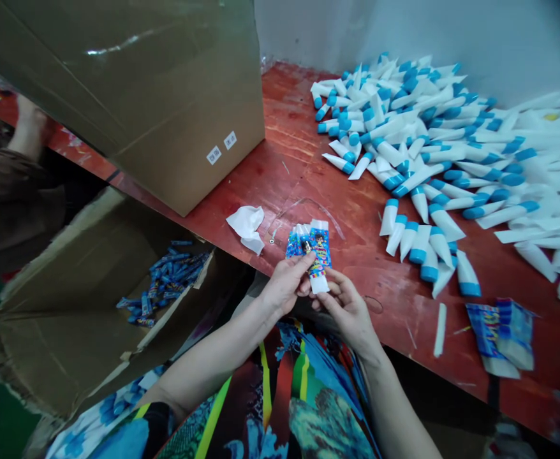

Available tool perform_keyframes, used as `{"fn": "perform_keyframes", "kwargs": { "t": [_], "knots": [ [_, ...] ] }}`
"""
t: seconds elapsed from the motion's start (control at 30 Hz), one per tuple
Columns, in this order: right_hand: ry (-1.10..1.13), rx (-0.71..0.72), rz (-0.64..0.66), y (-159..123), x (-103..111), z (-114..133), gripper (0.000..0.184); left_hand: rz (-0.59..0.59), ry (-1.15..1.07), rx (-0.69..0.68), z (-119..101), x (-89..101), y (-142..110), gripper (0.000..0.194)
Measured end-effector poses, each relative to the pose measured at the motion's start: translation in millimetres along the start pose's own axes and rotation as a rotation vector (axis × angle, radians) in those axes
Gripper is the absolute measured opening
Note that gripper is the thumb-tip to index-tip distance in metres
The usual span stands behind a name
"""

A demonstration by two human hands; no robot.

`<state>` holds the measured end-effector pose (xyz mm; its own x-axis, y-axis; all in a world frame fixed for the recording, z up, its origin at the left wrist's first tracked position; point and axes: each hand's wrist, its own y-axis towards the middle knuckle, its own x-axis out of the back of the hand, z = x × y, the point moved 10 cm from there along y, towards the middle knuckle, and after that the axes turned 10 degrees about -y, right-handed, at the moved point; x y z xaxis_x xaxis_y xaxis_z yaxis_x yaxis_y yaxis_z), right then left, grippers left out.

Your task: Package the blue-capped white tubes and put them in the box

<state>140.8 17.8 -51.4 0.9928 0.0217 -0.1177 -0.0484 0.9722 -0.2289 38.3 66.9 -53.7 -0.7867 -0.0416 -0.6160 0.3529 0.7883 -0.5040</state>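
Observation:
My left hand (284, 285) and my right hand (346, 311) hold a small bunch of blue printed packets (320, 245) over the table's front edge. White tube ends stick out below the packets, close to my right fingers. A crumpled white tissue (246, 228) lies to the left of my hands on the red table (303, 172). To the right sit loose white tubes with blue caps (421, 245), and a large heap of them (395, 121) spreads toward the back. Two printed packets (501, 336) lie at the front right.
An open cardboard box (60, 306) at my left holds blue packets (162, 280). A large closed carton (131, 95) stands on the table's left side. Beyond it, a co-worker's hand (29, 124) and brown sleeve show. A wall rises behind the table.

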Motion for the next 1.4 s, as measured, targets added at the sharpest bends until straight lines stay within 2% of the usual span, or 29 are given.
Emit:
{"fn": "perform_keyframes", "kwargs": {
  "t": [0.17,0.53,0.77,0.9,1.0,1.07,1.17,1.2,1.27,1.33,1.4],
  "knots": [
    [0.061,-0.062,-0.094,9,5,-7,0.039,-0.008,-0.025,0.013,10,-0.3,-3,0.046],
    [0.040,-0.084,-0.101,15,5,-13,0.044,-0.030,-0.038,0.018,14,1.7,-4,0.043],
    [-0.003,-0.073,-0.113,16,2,-18,0.044,-0.059,0.003,0.003,11,5.9,-7,0.039],
    [-0.047,-0.068,-0.075,14,-8,-14,0.041,-0.068,0.044,0.001,9,8.0,-12,0.041],
    [-0.159,-0.015,-0.007,12,-10,-3,0.035,-0.139,0.066,-0.049,-9,24.5,-20,0.042],
    [-0.329,0.048,-0.037,14,8,10,0.029,-0.301,0.048,-0.216,-46,55.3,-35,0.040],
    [-0.647,0.162,-0.233,23,65,43,0.024,-0.620,-0.051,-0.573,-113,121.0,-80,0.031],
    [-0.742,0.208,-0.333,26,89,58,0.025,-0.743,-0.099,-0.628,-127,145.3,-96,0.036],
    [-0.915,0.268,-0.506,34,131,85,0.028,-0.874,-0.164,-0.615,-138,180.8,-111,0.058],
    [-1.044,0.281,-0.617,48,162,106,0.030,-0.953,-0.181,-0.611,-139,198.0,-117,0.054],
    [-1.148,0.276,-0.675,69,177,120,0.031,-0.893,-0.078,-0.631,-136,186.0,-106,0.037]
  ]
}}
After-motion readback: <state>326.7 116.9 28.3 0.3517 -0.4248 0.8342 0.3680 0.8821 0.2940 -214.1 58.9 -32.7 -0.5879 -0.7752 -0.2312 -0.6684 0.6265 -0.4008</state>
